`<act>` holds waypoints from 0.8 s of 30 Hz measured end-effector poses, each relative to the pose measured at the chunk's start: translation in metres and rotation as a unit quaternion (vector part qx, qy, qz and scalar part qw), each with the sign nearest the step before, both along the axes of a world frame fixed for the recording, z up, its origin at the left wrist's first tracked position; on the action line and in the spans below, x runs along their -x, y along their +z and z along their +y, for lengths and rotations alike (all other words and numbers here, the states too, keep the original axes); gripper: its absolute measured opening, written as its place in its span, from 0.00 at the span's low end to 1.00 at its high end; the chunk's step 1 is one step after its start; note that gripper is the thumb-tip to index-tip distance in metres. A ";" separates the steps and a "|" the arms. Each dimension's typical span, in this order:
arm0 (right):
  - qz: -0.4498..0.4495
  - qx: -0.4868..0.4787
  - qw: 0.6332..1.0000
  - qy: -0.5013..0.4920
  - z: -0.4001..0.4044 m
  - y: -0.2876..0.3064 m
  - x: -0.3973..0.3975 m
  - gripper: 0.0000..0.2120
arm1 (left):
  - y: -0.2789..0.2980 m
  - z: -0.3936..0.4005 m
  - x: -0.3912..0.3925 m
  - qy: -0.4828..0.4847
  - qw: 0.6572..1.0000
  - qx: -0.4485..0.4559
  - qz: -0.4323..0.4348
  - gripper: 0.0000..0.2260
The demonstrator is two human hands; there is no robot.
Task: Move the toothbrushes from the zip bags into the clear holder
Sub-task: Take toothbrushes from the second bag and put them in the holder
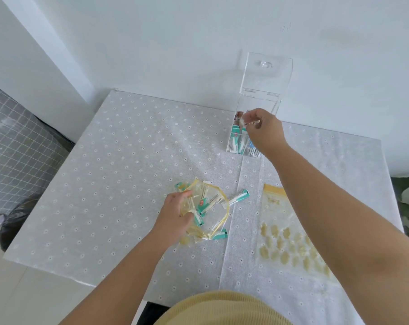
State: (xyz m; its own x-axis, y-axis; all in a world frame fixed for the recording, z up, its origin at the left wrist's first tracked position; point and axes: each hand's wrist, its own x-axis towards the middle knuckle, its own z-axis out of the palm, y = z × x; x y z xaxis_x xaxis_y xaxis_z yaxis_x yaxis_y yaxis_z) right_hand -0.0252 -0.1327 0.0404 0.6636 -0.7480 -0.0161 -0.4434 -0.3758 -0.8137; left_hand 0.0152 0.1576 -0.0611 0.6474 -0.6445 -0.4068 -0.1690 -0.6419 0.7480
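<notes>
- The person stood at a table [119, 160] covered with a pale cloth dotted with small white flowers, pushed up against a white wall.
- The clear holder [255, 127], a tall see-through box, stood at the far side of the table near the wall, its hinged lid [265, 73] tipped up and back.
- Several wrapped toothbrushes [237, 139], white with teal ends, already stood inside the holder, leaning against its front wall.
- The right hand [264, 130] hung over the holder's open top, fingers pinched together on a small wrapped piece at the mouth of the box; I could not tell exactly what it was, as the wrapping was clear and the fingers hid most of it.
- The left hand [175, 214] rested on the nearer part of the table, fingers curled loosely around the edge of a crumpled yellow-trimmed zip bag [208, 214], holding it open.
- More wrapped toothbrushes showed through that bag, lying at odd angles inside it.
- One loose toothbrush [237, 198] lay on the cloth just beside the bag, on its right, pointing toward the holder.
- A second zip bag [290, 231] lay flat to the right of the first, under the right forearm, printed with rows of small yellow shapes; it looked flat, and I could not tell whether anything was in it.
- Both bags sat well apart from the holder.
</notes>
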 end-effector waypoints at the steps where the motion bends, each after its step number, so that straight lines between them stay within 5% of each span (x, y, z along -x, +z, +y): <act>1: -0.012 -0.025 1.000 0.014 0.016 0.002 0.005 0.12 | 0.001 0.000 0.000 0.001 1.000 -0.003 -0.003 0.26; 5: 0.099 -0.122 0.967 0.203 0.099 -0.012 0.027 0.15 | 0.004 -0.003 0.002 0.002 1.000 -0.012 -0.010 0.28; 9: 0.347 0.009 0.884 0.315 0.148 -0.059 0.034 0.13 | 0.004 -0.005 0.004 0.003 1.000 -0.017 -0.001 0.32; 15: 0.366 0.037 0.894 0.254 0.157 -0.080 0.046 0.28 | 0.008 -0.002 0.009 -0.019 0.998 -0.039 -0.037 0.31; 20: 0.424 0.157 0.852 0.264 0.153 -0.079 0.045 0.17 | 0.006 0.000 0.014 -0.050 0.993 -0.077 -0.080 0.31; 24: 0.393 0.181 0.855 0.285 0.151 -0.080 0.046 0.13 | 0.003 -0.001 0.015 -0.029 0.996 -0.061 -0.049 0.31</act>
State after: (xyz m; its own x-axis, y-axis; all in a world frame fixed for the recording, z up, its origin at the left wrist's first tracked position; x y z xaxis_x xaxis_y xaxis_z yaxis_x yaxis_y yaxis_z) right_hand -0.0711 0.0183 -0.0395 0.8124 -0.3571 -0.4610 -0.4612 -0.8772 -0.1332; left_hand -0.0002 0.1570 -0.0577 0.6517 -0.6310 -0.4208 -0.2768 -0.7145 0.6426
